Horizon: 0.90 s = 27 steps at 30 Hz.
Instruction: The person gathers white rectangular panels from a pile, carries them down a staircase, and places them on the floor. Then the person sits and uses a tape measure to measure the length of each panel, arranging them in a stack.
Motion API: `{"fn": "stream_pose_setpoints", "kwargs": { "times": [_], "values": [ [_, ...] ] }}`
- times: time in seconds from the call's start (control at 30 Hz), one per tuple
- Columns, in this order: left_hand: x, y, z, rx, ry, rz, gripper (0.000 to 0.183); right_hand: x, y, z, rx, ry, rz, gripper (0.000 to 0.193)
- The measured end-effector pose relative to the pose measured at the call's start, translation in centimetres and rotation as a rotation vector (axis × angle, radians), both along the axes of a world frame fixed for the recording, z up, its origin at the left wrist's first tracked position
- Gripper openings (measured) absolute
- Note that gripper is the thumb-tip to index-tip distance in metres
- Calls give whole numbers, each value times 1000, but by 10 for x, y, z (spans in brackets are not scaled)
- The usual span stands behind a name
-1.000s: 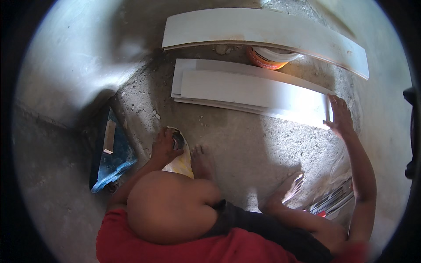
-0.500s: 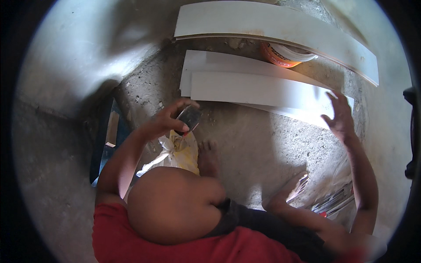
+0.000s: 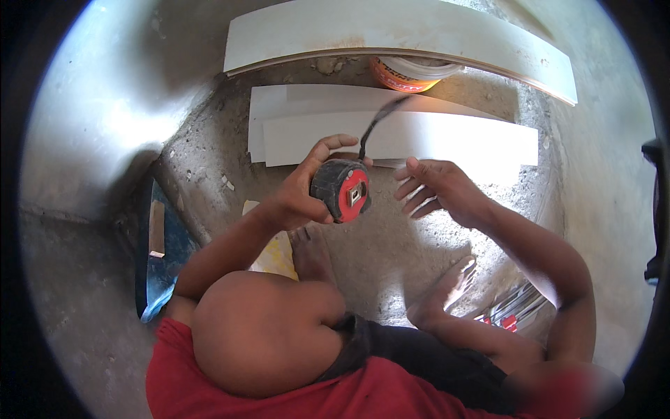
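A black and red tape measure (image 3: 337, 188) is gripped in my left hand (image 3: 300, 188), its red round face turned to the right. A dark strap (image 3: 378, 122) rises from its top toward the right. To the right of it, my right hand (image 3: 440, 190) hangs in the air with its fingers apart and nothing in them. Beyond both hands lie white boards (image 3: 398, 136), overlapping on the concrete floor.
Another long white board stack (image 3: 405, 31) lies farther off, over an orange and white bucket (image 3: 412, 73). A blue object (image 3: 167, 237) bearing a wooden piece (image 3: 157, 229) is at the left. Thin metal strips (image 3: 520, 307) lie at the right. A yellow and white bag (image 3: 276, 255) shows beside my foot.
My left hand has raised the tape measure and turned its red face into view. My right hand has moved left, from above the boards' right end toward the tape measure.
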<state>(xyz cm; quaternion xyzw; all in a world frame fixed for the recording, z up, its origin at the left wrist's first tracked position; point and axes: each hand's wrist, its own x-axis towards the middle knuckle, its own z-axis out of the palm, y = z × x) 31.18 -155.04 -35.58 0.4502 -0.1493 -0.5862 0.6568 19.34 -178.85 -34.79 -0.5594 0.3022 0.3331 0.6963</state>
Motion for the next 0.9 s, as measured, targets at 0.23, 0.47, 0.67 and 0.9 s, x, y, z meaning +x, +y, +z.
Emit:
{"fn": "stream_pose_setpoints", "kwargs": {
  "times": [0.23, 0.47, 0.67, 0.9],
  "values": [
    [-22, -20, -3, -243, -582, -282, 95, -30, 25, -21, 670, 58, -141, 78],
    [-54, -25, -25, 64, -390, -80, 86, -40, 36, -18, 173, -265, 27, 45],
    [-43, -11, -46, 94, 770, -248, 63, -43, 48, -15, 32, -676, 93, 33],
    [-42, -2, -47, 175, 648, -333, 63, -31, 36, 13, -321, -850, 307, 47]
  ]
}}
